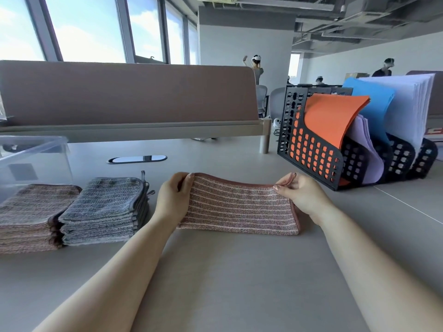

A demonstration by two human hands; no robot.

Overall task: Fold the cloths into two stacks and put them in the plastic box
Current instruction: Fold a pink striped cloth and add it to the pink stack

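With two stacks point(72, 212) folded beside the empty box point(33, 159), I pinch the pink cloth's point(239, 207) top corners in left hand point(171, 200) and right hand point(302, 197) over the counter point(239, 271), boxing still ahead.

Held cloth point(239, 207): pink with pale stripes, folded in half, top edge lifted, lower edge resting on the table.
Pink stack point(31, 216): folded pink striped cloths, piled at the far left, touching the grey stack.
Grey stack point(105, 209): folded grey striped cloths, piled just left of the held cloth.
Plastic box point(36, 159): clear, stood behind the stacks.
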